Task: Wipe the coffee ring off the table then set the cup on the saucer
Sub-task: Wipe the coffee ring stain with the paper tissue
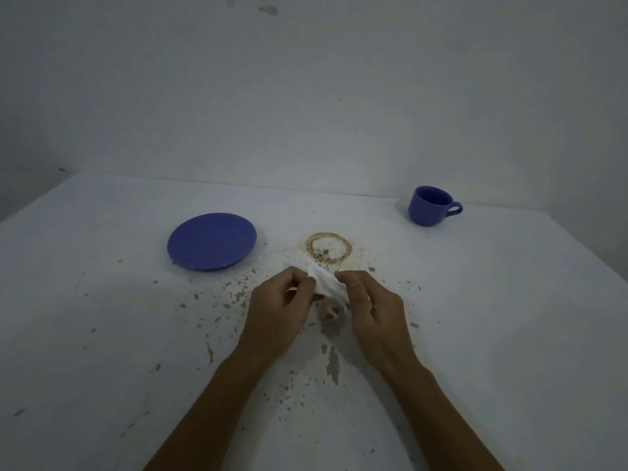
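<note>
A brown coffee ring (329, 251) marks the white table (492, 317) near its middle. Just in front of the ring, my left hand (282, 307) and my right hand (370, 307) both pinch a small white tissue (326, 283) held between them, a little above the table. A blue saucer (212, 241) lies to the left of the ring. At the back right a blue cup (431, 205) stands upright, with its handle pointing right. Neither hand touches the cup or the saucer.
Brown chipped specks and patches (333, 365) are scattered over the tabletop around and in front of my hands. A plain white wall (306, 96) rises directly behind the table's far edge.
</note>
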The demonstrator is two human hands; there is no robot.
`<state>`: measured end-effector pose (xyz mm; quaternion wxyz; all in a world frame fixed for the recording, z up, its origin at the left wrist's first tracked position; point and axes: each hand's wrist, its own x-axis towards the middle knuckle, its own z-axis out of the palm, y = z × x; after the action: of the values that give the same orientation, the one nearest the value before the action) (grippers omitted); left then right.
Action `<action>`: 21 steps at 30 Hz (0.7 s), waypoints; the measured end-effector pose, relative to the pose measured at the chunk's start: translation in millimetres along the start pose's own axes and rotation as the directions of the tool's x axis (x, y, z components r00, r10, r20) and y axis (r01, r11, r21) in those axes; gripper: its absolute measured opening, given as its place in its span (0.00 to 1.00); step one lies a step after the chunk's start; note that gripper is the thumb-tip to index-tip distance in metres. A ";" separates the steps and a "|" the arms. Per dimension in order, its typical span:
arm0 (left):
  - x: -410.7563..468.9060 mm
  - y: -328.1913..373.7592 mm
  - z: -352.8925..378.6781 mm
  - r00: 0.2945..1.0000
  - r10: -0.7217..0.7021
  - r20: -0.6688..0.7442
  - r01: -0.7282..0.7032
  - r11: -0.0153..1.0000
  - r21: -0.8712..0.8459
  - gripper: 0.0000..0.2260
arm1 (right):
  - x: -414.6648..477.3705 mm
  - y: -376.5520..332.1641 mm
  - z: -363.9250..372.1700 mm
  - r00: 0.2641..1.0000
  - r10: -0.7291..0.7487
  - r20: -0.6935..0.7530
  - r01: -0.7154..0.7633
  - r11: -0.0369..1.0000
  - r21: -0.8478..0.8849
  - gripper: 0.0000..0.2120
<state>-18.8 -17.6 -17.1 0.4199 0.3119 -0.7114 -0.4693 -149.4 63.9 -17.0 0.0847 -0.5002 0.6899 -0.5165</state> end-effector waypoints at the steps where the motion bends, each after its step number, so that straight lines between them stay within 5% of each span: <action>1: -2.2 -0.8 1.2 0.994 0.100 0.039 -0.103 0.991 0.082 0.07 | -0.3 -2.6 0.6 0.999 0.049 0.020 -0.049 0.999 -0.005 0.25; 4: -6.0 1.4 4.6 0.961 0.227 0.156 -0.251 0.955 0.160 0.06 | 0.6 -9.2 5.2 0.968 0.234 0.093 -0.239 0.970 0.049 0.32; 8: -3.6 -3.9 1.6 0.950 0.287 0.123 -0.303 0.943 0.140 0.14 | 4.4 -9.9 2.0 0.968 0.203 0.144 -0.223 0.966 0.134 0.18; 13: -0.2 -5.7 -4.9 0.974 0.221 0.038 -0.224 0.967 0.120 0.15 | 7.6 -8.6 -10.7 0.975 0.123 0.185 -0.152 0.977 0.152 0.06; 21: 4.7 -14.0 -4.8 0.968 0.225 -0.108 -0.198 0.955 0.219 0.09 | 18.0 -11.0 -24.7 0.854 0.304 0.422 -0.355 0.934 0.046 0.10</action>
<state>-16.0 -28.6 -27.7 0.4794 0.3061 -0.7562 -0.3234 -167.1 65.8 10.2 0.3443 -0.4649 0.6995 -0.4196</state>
